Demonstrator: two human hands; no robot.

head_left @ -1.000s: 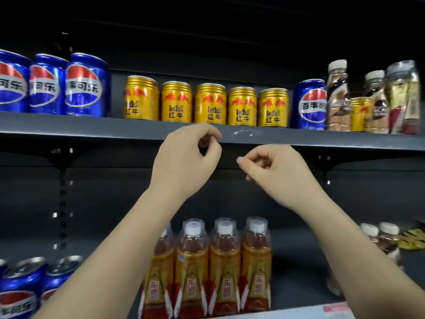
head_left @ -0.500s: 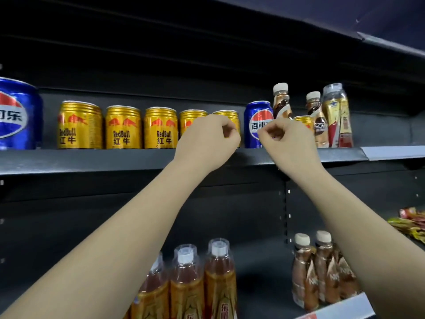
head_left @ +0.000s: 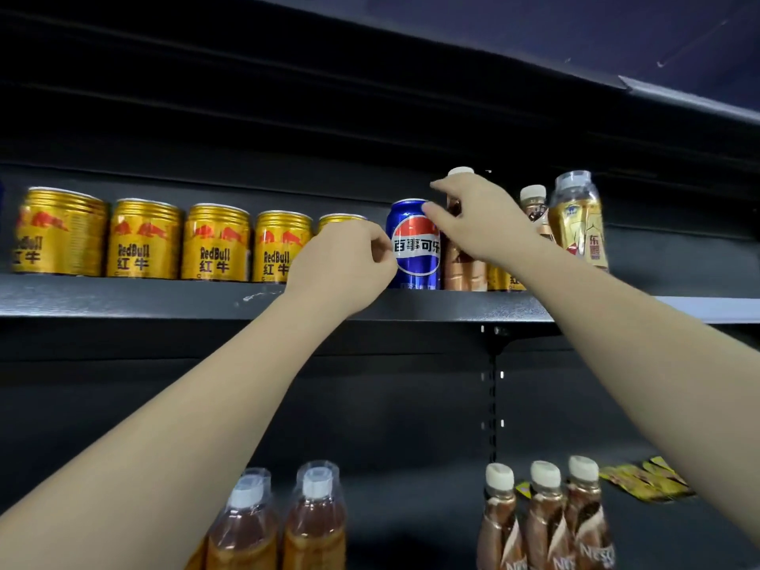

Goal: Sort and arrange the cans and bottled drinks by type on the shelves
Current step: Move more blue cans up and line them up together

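A blue Pepsi can (head_left: 415,257) stands on the upper shelf (head_left: 452,308), right of a row of gold Red Bull cans (head_left: 216,244). My left hand (head_left: 345,265) is at the can's left side with its fingers curled and nothing in them; it hides most of the last gold can (head_left: 339,218). My right hand (head_left: 481,220) is in front of a brown coffee bottle (head_left: 462,265). Its index finger and thumb are spread, and the thumb tip is at the Pepsi can's upper right edge. Another coffee bottle (head_left: 532,199) and a tea bottle (head_left: 578,220) stand further right.
A gold can (head_left: 503,279) stands low behind my right wrist. On the lower shelf are wrapped tea bottles (head_left: 279,524), three Nescafé bottles (head_left: 543,520) and yellow packets (head_left: 645,481). Another shelf overhangs above.
The view has turned right and closer to the shelf. Both hands rose from below the shelf edge to the Pepsi can, and the right hand's index finger and thumb have spread.
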